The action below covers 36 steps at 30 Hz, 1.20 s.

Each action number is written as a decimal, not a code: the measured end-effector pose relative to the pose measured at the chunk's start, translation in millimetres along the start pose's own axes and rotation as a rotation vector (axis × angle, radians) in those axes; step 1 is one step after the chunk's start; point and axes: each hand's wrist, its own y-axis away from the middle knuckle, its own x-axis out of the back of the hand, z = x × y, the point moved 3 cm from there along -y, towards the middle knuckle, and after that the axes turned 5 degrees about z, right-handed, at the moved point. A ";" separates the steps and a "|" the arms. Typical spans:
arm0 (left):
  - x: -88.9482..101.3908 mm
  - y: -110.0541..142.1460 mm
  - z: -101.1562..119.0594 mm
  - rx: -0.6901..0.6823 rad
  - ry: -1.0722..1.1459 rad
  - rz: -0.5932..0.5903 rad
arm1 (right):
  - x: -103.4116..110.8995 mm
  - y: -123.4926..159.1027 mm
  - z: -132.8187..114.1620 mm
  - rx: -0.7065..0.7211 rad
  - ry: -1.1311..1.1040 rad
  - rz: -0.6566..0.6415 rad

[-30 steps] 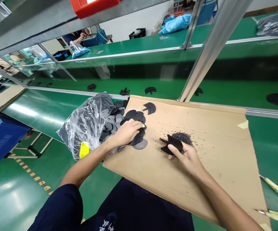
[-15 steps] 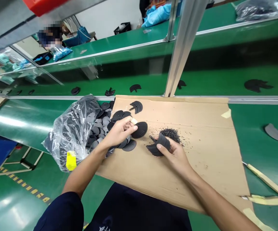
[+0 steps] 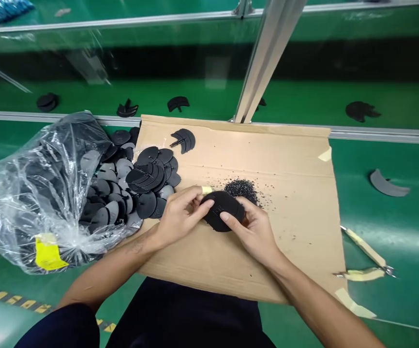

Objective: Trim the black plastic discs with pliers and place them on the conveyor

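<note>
My left hand and right hand both grasp a stack of black rounded parts, pinching it from opposite sides with thumbs on top. It is held over a brown cardboard sheet on a green counter. Just beyond lies a heap of black crumbs. To the left, loose black discs lie beside a clear plastic bag; to the right rests a yellow-handled tool.
</note>
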 end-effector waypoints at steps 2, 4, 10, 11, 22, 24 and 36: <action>-1.7 1.1 3.9 -0.058 -0.020 0.021 | 0.1 0.1 -0.9 0.026 0.026 0.008; -3.4 2.2 6.0 -0.105 -0.036 0.029 | 0.2 0.9 -2.5 0.064 0.051 0.011; -6.3 3.0 3.8 -0.035 0.013 -0.014 | 1.0 7.4 -5.0 0.213 0.233 0.030; -6.3 2.4 4.4 -0.030 0.041 -0.039 | 1.2 8.5 -5.7 0.263 0.280 0.031; 4.9 -1.6 23.1 -0.344 0.121 -0.147 | 0.5 11.5 -15.3 0.856 0.520 -0.012; 5.2 -0.9 24.4 -0.380 0.131 -0.154 | -0.5 11.5 -16.0 0.877 0.514 -0.018; 6.1 3.7 24.9 -0.426 0.126 -0.128 | -0.3 10.3 -15.1 0.825 0.450 -0.129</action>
